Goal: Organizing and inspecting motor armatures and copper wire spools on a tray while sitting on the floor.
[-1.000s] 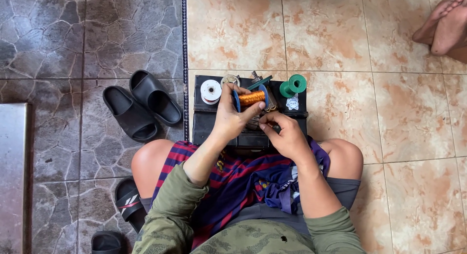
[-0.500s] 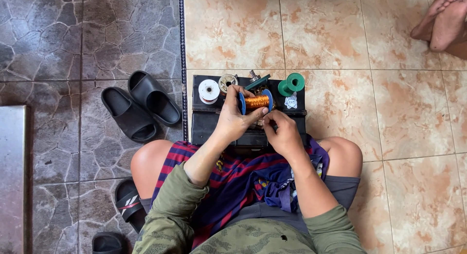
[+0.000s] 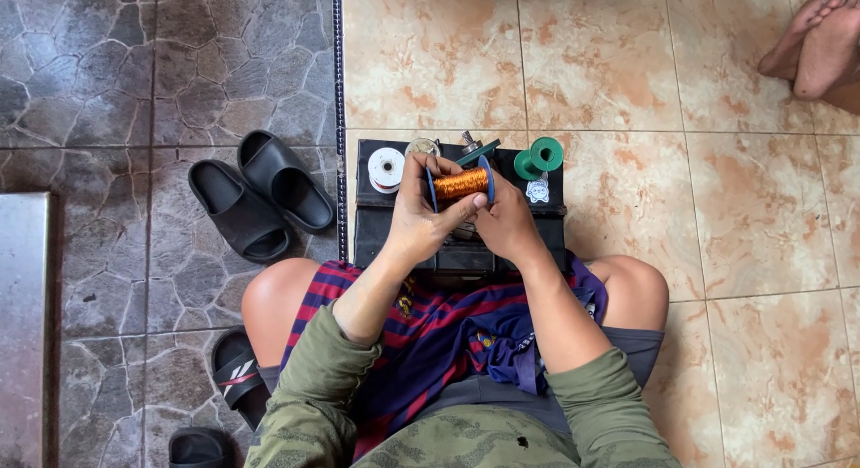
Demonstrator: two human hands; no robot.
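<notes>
Home floor: tiled floor (image 3: 627, 65), black slides (image 3: 260, 195), bare feet (image 3: 820, 42).

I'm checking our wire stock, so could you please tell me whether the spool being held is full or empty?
Not empty: the spool, held between the left hand and right hand, shows orange wire wound between its blue ends. How full, I cannot tell.

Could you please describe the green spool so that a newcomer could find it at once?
Find the black box on the floor before the seated person. The green spool lies at its far right corner, beyond the right hand. It alone is green; the neighbouring spool is white.
</notes>
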